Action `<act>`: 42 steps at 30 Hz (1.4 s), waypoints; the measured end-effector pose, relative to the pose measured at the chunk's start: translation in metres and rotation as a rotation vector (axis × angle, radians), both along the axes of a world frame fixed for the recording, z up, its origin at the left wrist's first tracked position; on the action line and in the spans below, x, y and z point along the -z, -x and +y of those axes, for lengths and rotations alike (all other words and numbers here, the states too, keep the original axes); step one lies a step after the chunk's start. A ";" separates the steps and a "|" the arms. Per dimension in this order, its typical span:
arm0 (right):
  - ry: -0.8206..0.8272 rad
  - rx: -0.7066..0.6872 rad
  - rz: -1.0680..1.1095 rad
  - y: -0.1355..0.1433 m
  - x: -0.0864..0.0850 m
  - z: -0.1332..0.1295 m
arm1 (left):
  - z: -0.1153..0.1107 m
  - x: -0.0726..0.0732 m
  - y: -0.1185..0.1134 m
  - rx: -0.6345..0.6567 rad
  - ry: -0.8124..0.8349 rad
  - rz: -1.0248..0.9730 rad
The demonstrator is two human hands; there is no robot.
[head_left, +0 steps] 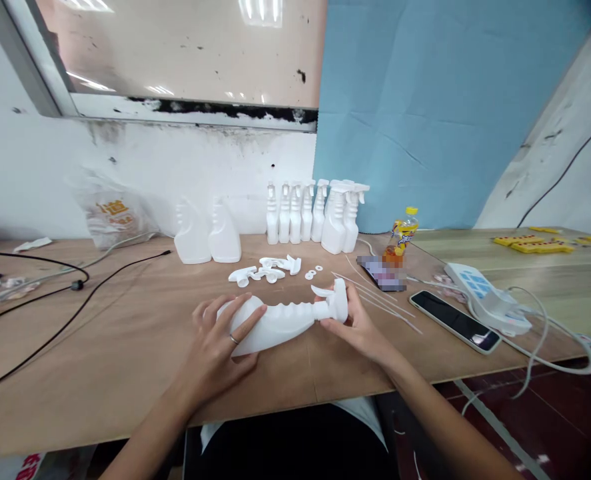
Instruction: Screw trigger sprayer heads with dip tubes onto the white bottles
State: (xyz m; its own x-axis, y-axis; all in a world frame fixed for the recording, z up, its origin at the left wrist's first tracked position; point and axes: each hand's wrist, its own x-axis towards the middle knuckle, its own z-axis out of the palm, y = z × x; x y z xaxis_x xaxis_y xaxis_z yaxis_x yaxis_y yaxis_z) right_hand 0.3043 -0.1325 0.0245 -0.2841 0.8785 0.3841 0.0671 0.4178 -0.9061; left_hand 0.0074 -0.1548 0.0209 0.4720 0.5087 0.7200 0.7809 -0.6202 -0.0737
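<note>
A white spray bottle [285,323] lies on its side above the near part of the table, its base to the left and its trigger head [338,301] to the right. My left hand [228,340] is wrapped over the bottle's base end. Around the trigger head, at the bottle's neck, my right hand [358,323] is closed, some of its fingers hidden behind it. Just beyond the bottle lie several loose white trigger heads [270,272] and a few small white washers [311,274]. Thin white tubes [382,300] lie beside my right hand.
Two headless white bottles [225,237] stand at the back, left of a row of several bottles with trigger heads [335,220]. To the right are a drink bottle [400,237], a phone [455,321] and a power strip [490,300]. Black cables [90,287] cross the left side.
</note>
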 end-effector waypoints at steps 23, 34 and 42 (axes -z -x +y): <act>0.017 0.072 -0.074 0.004 0.004 -0.001 | -0.001 -0.002 -0.001 0.010 -0.033 0.005; -0.083 0.152 -0.074 0.003 0.004 -0.002 | -0.002 -0.003 -0.001 0.023 -0.002 0.005; 0.133 0.113 -0.058 0.006 -0.006 -0.003 | -0.004 -0.004 0.000 0.041 -0.013 -0.015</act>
State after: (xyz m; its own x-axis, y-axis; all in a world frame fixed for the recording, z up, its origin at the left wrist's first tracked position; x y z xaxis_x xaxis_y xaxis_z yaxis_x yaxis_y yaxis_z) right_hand 0.2987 -0.1355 0.0310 -0.1987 0.9480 0.2485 0.1608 0.2816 -0.9459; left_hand 0.0078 -0.1588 0.0245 0.4813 0.4798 0.7336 0.7558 -0.6511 -0.0700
